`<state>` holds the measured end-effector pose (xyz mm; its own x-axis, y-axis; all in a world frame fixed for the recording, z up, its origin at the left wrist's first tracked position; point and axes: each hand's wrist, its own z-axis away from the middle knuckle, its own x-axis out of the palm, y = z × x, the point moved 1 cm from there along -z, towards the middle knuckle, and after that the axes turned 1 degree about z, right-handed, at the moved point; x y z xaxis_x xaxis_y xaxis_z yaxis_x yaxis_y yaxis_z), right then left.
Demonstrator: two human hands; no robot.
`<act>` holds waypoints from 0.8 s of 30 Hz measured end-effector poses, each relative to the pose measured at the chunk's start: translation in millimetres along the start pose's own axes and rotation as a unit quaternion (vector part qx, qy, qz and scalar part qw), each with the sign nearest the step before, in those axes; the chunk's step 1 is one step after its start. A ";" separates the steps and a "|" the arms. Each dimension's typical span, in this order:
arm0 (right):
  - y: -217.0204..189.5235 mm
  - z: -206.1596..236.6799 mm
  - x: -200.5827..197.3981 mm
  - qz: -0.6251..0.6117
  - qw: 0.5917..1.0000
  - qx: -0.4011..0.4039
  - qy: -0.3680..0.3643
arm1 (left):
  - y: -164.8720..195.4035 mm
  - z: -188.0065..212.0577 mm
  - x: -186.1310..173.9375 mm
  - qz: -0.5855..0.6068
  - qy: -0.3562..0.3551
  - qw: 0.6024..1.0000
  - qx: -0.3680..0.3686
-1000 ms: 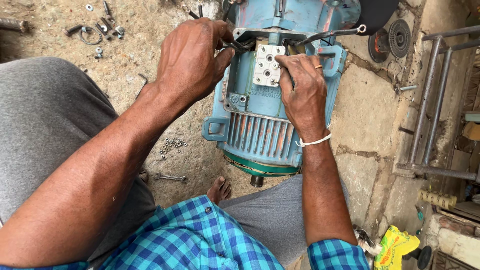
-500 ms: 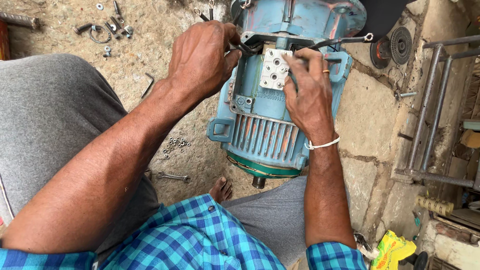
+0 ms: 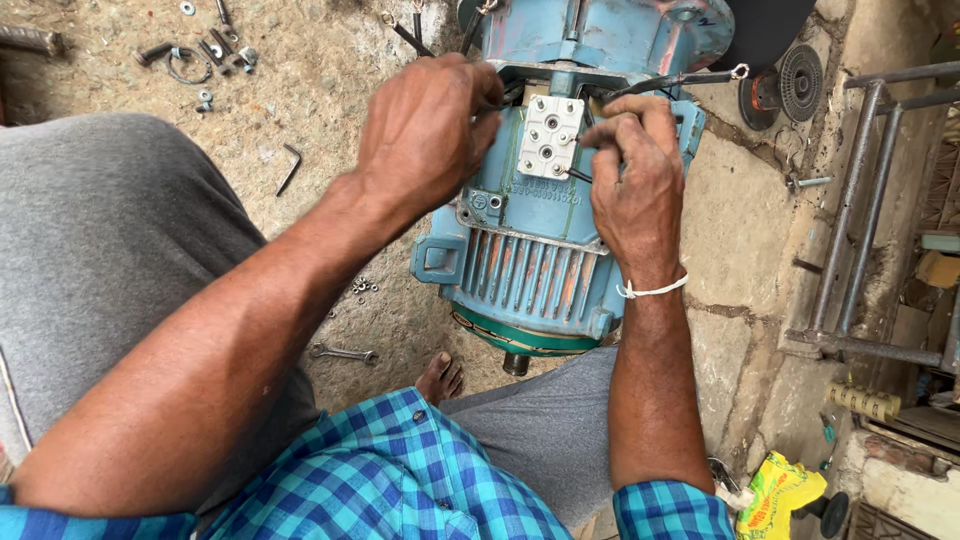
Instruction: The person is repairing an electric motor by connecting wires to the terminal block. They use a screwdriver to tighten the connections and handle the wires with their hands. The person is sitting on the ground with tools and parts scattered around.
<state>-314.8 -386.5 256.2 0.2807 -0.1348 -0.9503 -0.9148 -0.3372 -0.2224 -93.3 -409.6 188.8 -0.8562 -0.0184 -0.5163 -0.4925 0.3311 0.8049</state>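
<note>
Blue motor (image 3: 540, 250) stands between both hands. The left hand (image 3: 425, 130) curls, hiding its fingertips. The right hand (image 3: 630, 170) pinches a black wire (image 3: 670, 80) beside the white block (image 3: 550, 135).

Ground (image 3: 300, 90) sandy, gritty at left — rough stone slabs (image 3: 740, 220) with cracked joints at right. Blue finned motor (image 3: 530, 270) stands on ground across the boundary. Upper left: scattered bolts and washers (image 3: 215, 55), wire ring (image 3: 187, 66). Hex key (image 3: 289, 166) lies alone on sand. Small nuts (image 3: 362, 287) clustered near motor's base — spanner (image 3: 342, 353) just below them. Bare foot (image 3: 440, 378) rests near spanner. Grey disc (image 3: 800, 82) on slab, upper right.
</note>
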 end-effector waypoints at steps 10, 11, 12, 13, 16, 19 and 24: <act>0.1 9.5 4.1 0.090 0.992 0.036 0.076 | 27.0 0.1 58.0 0.034 0.015 0.999 0.028; 3.3 10.3 8.9 0.080 0.993 0.044 0.078 | 27.1 -0.4 60.5 0.037 0.017 0.999 0.027; 7.4 11.6 12.9 0.070 0.993 0.054 0.081 | 27.3 -0.7 63.0 0.039 0.018 0.999 0.025; 11.8 13.0 16.5 0.069 0.993 0.059 0.081 | 27.6 -0.6 66.0 0.041 0.019 0.999 0.023; 23.9 17.6 23.3 0.077 0.991 0.072 0.078 | 26.7 1.1 77.8 0.077 -0.006 0.997 -0.012; 29.4 17.3 21.2 0.097 0.989 0.083 0.078 | 27.5 -1.4 90.1 0.085 0.011 0.996 -0.026; 16.9 4.9 10.5 0.071 0.987 0.104 0.099 | 39.1 -24.4 88.9 0.043 0.006 0.999 -0.024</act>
<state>-328.8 -389.1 241.4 0.1780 -0.3531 -0.9185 -0.9830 -0.1068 -0.1495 -192.5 -421.3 181.5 -0.8973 -0.0022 -0.4414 -0.4234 0.2872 0.8592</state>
